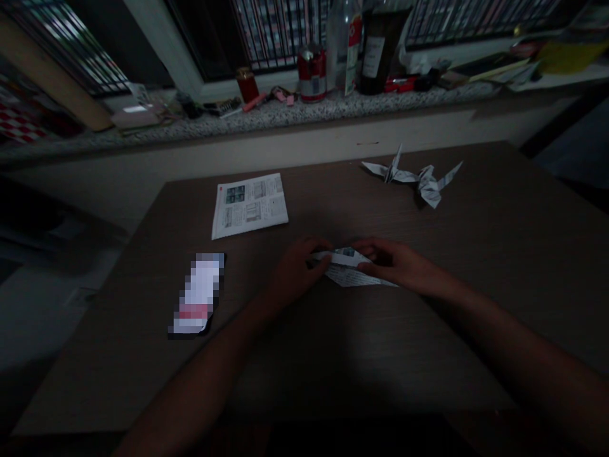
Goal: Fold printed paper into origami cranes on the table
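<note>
A partly folded sheet of newspaper lies low over the table in front of me, with printed text and a dark picture on it. My left hand pinches its left end between thumb and fingers. On the right side, my right hand grips the same sheet, thumb on the near face and fingers behind the far edge. Its narrow right tip pokes out below my right thumb. Part of the paper is hidden by my fingers.
Two folded paper cranes sit at the back right. A folded newspaper lies back left, and a phone with a lit, blurred screen lies nearer. Behind the wooden table, a granite sill carries a red can, bottles and clutter.
</note>
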A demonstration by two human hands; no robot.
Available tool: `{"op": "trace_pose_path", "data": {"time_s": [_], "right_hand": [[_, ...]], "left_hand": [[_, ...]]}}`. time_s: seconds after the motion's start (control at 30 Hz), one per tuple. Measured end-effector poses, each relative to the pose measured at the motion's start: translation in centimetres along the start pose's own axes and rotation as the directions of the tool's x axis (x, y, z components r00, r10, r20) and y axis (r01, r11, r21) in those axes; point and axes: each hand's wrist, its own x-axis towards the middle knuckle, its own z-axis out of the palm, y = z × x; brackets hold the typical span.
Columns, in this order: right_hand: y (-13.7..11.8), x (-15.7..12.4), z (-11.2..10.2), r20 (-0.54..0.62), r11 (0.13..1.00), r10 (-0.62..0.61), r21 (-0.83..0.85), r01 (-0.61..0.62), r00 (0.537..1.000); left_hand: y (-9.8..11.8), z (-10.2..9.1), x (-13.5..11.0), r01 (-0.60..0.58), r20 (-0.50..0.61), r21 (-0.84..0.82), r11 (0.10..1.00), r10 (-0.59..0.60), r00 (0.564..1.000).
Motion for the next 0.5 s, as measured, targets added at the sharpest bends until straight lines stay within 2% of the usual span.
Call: {"op": "trace_pose_path", "data": {"time_s": [0.1, 0.2, 0.3, 0.5], "right_hand": [[-0.1, 0.1, -0.1, -0.015, 0.997, -0.026, -0.077, 0.025, 1.000], [0.0, 0.3, -0.1, -0.037, 0.989, -0.037, -0.143, 0.032, 0.999], [0.2, 0.3, -0.1, -0.060, 0.969, -0.077, -0.237, 0.061, 0.995], [-0.3, -0.3, 0.0, -0.082, 0.813, -0.253, -0.558, 0.166, 0.964]], "left_hand": [[0.1, 0.5, -0.1, -0.123, 0.086, 0.052, 0.991, 0.118, 0.989], [-0.4, 1.1, -0.1, -0.140, 0.132, 0.115, 0.984, 0.124, 0.983], [-1.1, 1.5, 0.1, -0.160, 0.127, 0.198, 0.967, 0.137, 0.982], [-1.6, 2.1, 0.0, -0.202, 0.111, 0.274, 0.940, 0.178, 0.978]]}}
